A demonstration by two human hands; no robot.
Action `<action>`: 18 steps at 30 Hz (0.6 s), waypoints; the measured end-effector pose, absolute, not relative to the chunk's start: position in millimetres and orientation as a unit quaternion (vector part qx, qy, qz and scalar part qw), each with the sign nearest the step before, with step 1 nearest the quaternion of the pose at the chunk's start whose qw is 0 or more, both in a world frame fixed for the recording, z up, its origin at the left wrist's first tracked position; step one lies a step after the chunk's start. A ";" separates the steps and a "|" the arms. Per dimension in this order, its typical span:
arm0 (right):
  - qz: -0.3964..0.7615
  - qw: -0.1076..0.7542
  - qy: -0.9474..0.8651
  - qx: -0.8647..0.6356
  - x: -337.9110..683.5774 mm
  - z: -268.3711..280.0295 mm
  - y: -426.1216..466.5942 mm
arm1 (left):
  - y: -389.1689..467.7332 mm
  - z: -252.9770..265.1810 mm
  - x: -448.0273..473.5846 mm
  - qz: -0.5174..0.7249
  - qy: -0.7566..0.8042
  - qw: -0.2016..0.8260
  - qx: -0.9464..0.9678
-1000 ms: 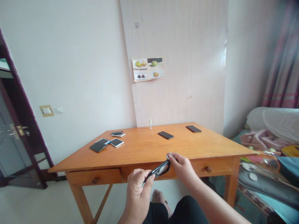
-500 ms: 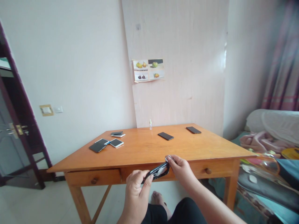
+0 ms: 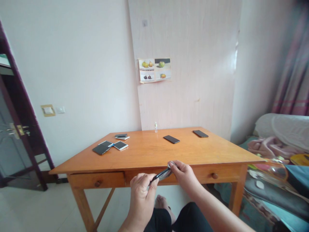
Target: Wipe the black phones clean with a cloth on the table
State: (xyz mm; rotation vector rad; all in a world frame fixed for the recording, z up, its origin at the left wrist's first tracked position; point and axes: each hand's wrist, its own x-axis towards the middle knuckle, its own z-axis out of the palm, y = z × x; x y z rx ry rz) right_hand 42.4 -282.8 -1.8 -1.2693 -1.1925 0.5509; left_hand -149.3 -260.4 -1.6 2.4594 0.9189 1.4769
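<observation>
A thin, dark-edged phone [image 3: 162, 175] is tilted in front of the table's front edge, its greyish side partly turned to me. My left hand [image 3: 143, 187] pinches its near left end between thumb and fingers. At the other end, the thumb and fingers of my right hand [image 3: 181, 172] are closed on its upper right corner. Something small and whitish shows at those right fingertips; I cannot make out what it is. Much of the phone's underside is hidden by my fingers.
On the wooden table [image 3: 145, 159] lie a black phone [image 3: 171, 139], another dark phone [image 3: 200, 133] and, at left, several flat devices [image 3: 102, 148]. A small clear bottle [image 3: 155, 128] stands at the back. A bed with bedding [image 3: 277, 145] is on the right.
The phone has turned so that less of its greyish side shows. My right hand has shifted slightly left, and the view has moved a little.
</observation>
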 end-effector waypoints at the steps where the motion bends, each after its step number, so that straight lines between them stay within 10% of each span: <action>1: 0.233 0.611 -0.510 -0.559 46.3 -4.1 -280.5 | -260.6 -1.6 -148.7 0.485 0.306 0.062 0.817; 11: 0.282 0.582 -0.577 -0.498 13.8 13.7 -306.5 | -261.0 -5.5 -140.6 0.468 0.300 0.078 0.828; 18: 0.280 0.640 -0.416 -0.583 75.1 -22.6 -282.1 | -257.3 -7.2 -144.2 0.503 0.305 0.339 0.734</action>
